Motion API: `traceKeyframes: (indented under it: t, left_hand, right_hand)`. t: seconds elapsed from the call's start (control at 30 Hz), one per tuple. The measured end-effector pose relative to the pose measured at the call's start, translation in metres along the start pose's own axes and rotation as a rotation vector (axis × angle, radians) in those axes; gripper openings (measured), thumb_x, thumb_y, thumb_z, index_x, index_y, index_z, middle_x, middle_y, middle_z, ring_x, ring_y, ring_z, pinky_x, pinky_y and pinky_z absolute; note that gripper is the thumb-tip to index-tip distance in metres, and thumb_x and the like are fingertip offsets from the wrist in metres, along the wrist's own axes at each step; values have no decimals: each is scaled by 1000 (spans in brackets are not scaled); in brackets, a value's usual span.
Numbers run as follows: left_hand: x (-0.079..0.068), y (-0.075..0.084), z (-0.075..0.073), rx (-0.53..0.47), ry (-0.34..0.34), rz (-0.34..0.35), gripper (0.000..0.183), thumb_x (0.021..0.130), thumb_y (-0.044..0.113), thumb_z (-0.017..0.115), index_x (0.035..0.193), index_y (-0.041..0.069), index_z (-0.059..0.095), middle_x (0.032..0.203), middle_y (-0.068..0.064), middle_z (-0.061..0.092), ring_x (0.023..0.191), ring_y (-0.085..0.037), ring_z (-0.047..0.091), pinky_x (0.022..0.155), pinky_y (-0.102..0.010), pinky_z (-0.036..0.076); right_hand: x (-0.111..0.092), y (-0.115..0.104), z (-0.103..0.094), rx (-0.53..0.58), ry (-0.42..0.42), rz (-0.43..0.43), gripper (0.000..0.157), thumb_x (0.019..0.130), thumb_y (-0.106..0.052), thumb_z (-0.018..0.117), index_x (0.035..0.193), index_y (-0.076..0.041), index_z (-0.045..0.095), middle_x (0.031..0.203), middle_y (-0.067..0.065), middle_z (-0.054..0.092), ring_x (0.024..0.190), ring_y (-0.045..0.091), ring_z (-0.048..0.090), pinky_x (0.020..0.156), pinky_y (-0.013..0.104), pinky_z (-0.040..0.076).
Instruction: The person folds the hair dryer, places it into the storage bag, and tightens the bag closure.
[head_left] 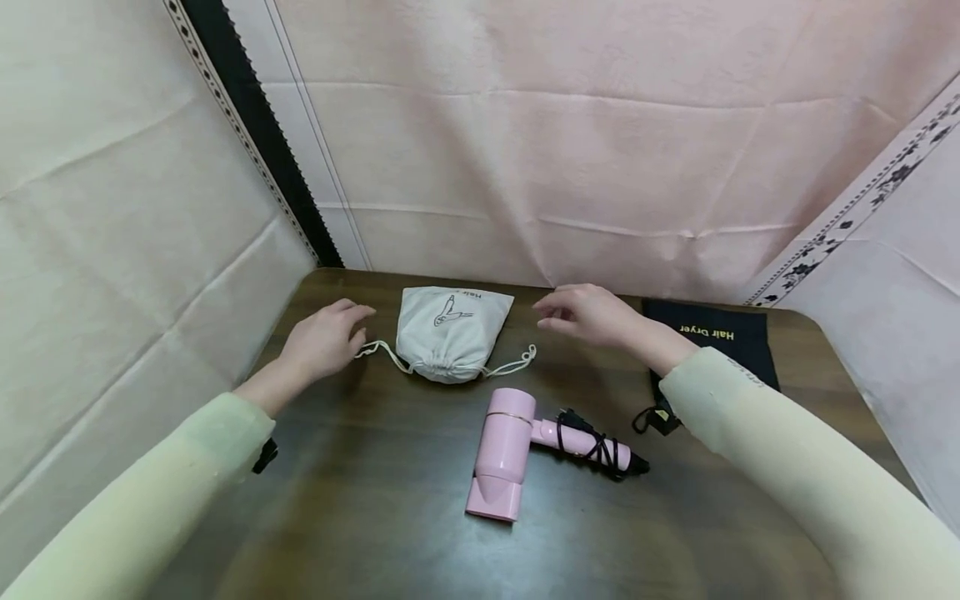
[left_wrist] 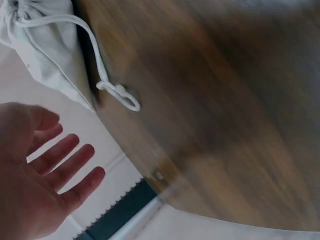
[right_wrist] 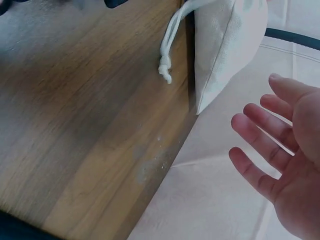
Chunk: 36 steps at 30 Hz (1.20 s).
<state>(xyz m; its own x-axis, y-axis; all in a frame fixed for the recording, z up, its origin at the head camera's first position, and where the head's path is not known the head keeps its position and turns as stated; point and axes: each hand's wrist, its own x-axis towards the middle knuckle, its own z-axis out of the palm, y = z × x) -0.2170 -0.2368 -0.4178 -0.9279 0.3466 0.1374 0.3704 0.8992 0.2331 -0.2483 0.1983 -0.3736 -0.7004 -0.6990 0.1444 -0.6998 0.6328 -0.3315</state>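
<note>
Loose Cord (head_left: 384,343) Poses Snag Risk

The left hand (head_left: 322,337) and right hand (head_left: 588,315) flank a white drawstring bag (head_left: 452,333) at the far edge of the table (head_left: 360,500), each grip released. The cord beside the left hand could catch and drag the bag; a stray push could send it over. The gathered neck (head_left: 447,367) hides any contents; the black pouch (head_left: 731,348), far right, also conceals its own.

Pale cloth (head_left: 600,158) behind brown table (head_left: 375,500).
</note>
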Motion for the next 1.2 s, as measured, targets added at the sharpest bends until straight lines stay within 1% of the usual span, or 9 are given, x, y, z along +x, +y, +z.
traceKeyframes:
  t: [0.07, 0.13, 0.23, 0.37, 0.53, 0.67, 0.93, 1.07, 1.2]
  left_hand:
    - [2, 4, 0, 13, -15, 32, 42, 104, 16, 63, 145, 6, 65, 137, -20, 66, 116, -41, 68, 77, -57, 60]
    - [4, 9, 0, 20, -14, 93, 45, 103, 17, 66, 147, 8, 63, 141, -20, 64, 123, -42, 66, 84, -59, 59]
    - [5, 19, -1, 54, 0, 228, 50, 101, 21, 72, 149, 8, 62, 144, -21, 63, 128, -44, 63, 96, -61, 57]
    - [5, 34, -6, 119, 11, 420, 56, 99, 27, 77, 150, 9, 61, 147, -23, 61, 132, -44, 62, 107, -61, 52]
    - [1, 51, -6, 171, 32, 616, 65, 96, 35, 80, 153, 12, 58, 151, -21, 59, 133, -41, 61, 112, -58, 49]
    - [0, 62, -3, 205, 17, 737, 73, 94, 43, 81, 157, 16, 54, 156, -17, 56, 139, -39, 57, 115, -58, 47]
    - [-3, 87, 2, 253, -30, 908, 84, 94, 54, 78, 164, 21, 45, 166, -13, 46, 151, -32, 47, 122, -55, 39]
    - [-5, 99, 6, 275, -47, 967, 87, 92, 58, 77, 164, 22, 45, 168, -12, 44, 152, -31, 45, 123, -56, 39]
    - [-4, 109, 12, 311, -49, 1018, 88, 90, 60, 78, 163, 24, 46, 169, -9, 43, 154, -30, 44, 123, -52, 38]
  right_hand:
    - [-4, 0, -3, 1, -20, 18, 29, 102, -17, 74, 129, -5, 76, 109, 10, 77, 92, 23, 72, 87, 46, 59]
    - [-9, 0, -5, -6, -37, 37, 34, 102, -19, 74, 133, -6, 75, 111, 11, 77, 94, 26, 73, 89, 48, 59]
    - [-20, 1, -10, -28, -60, 68, 39, 103, -24, 73, 138, -8, 72, 119, 10, 76, 99, 28, 73, 90, 50, 57]
    - [-37, 3, -16, -56, -81, 113, 45, 104, -29, 72, 144, -10, 68, 135, 13, 72, 111, 32, 72, 98, 54, 55]
    - [-59, 3, -23, -84, -91, 157, 49, 105, -32, 70, 149, -11, 64, 145, 16, 66, 133, 38, 62, 112, 60, 47]
    - [-79, 1, -27, -92, -81, 177, 52, 106, -34, 68, 152, -11, 61, 150, 16, 63, 141, 41, 55, 116, 63, 42]
    - [-111, 1, -27, -101, -73, 234, 60, 106, -37, 68, 158, -10, 54, 157, 16, 56, 145, 43, 50, 116, 65, 40]
    - [-122, 1, -26, -105, -77, 260, 61, 106, -38, 67, 159, -11, 53, 157, 18, 55, 145, 45, 49, 116, 67, 39]
    - [-131, 1, -24, -103, -72, 273, 61, 107, -38, 67, 158, -10, 53, 157, 19, 55, 145, 46, 49, 117, 68, 37]
